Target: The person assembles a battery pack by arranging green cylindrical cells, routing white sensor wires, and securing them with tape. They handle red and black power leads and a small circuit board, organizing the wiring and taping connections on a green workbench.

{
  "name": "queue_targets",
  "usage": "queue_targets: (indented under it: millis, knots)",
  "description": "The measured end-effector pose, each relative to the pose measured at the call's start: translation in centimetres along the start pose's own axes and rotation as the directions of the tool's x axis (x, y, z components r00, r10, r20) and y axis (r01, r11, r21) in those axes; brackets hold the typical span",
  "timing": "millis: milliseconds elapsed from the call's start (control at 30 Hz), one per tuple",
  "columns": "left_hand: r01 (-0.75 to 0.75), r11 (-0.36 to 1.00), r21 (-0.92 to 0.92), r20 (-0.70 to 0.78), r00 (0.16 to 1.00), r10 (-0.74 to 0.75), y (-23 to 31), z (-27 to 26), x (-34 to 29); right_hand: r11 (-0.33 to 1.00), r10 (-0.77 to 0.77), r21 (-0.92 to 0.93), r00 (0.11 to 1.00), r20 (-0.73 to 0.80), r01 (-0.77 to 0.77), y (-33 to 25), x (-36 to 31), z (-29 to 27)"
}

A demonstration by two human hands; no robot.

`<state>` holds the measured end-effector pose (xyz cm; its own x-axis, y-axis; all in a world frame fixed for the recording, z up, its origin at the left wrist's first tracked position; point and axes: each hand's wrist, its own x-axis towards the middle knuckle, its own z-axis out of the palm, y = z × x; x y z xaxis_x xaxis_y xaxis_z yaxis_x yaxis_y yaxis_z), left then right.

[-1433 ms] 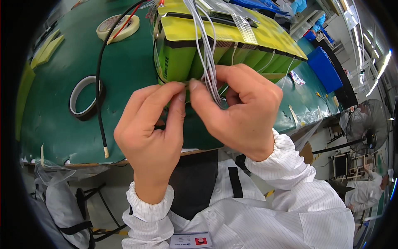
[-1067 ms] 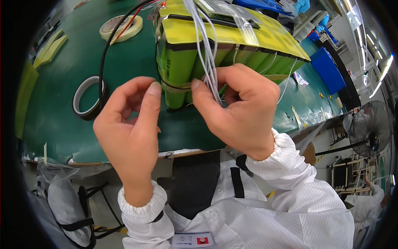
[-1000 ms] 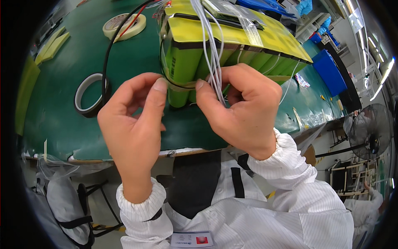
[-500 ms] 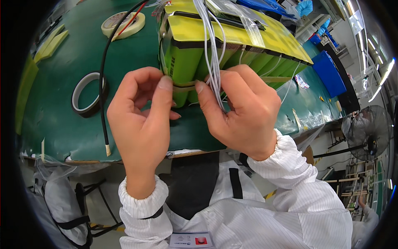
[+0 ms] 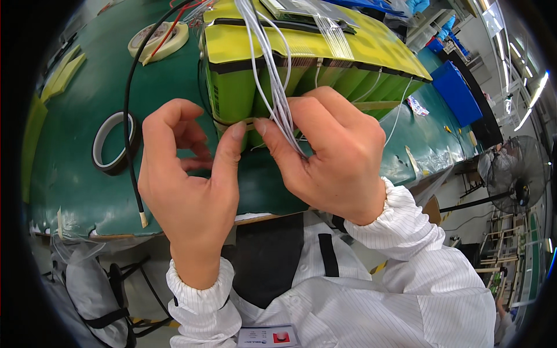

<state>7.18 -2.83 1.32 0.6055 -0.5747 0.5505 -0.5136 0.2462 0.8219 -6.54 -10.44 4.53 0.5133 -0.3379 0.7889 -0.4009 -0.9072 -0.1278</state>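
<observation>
A battery pack (image 5: pixel 232 95) of green cylindrical cells with a yellow top sheet stands on the bench. A narrow tan tape band (image 5: pixel 376 105) runs along its side, low around the cells. At the pack's near left corner, my left hand (image 5: pixel 188 180) rests its thumb tip on the band; its other fingers are spread and curved, holding nothing. A bundle of thin white wires (image 5: pixel 278 101) hangs down over the pack's front. My right hand (image 5: pixel 336 156) has the bundle between thumb and curled fingers, its thumb tip against the band beside the left thumb.
On the green bench (image 5: pixel 75 174) lie a black tape roll (image 5: pixel 100 152) and a cream tape roll (image 5: pixel 174 43). A black cable (image 5: pixel 127 116) crosses at left. Yellow-green strips (image 5: pixel 61 75) lie at the far left. A blue bin (image 5: pixel 457 93) sits at right; a fan (image 5: pixel 516 174) stands beyond.
My left fingers have opened away from the pack's corner, while the thumb stays by the tape band. The right hand keeps its hold. The whole view has shifted slightly.
</observation>
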Motion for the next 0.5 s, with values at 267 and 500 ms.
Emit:
queue_targets:
  millis: [267, 500]
  knots:
    - [0.005, 0.995, -0.098, 0.000, 1.000, -0.005, -0.31, 0.38, -0.22, 1.000, -0.003, -0.023, 1.000, -0.021, 0.002, -0.11, -0.17, 0.29]
    - [-0.012, 0.994, -0.106, 0.018, 1.000, 0.014, -0.67, 0.35, -0.36, 1.000, 0.023, 0.013, 1.000, -0.001, -0.023, -0.09, -0.40, 0.14]
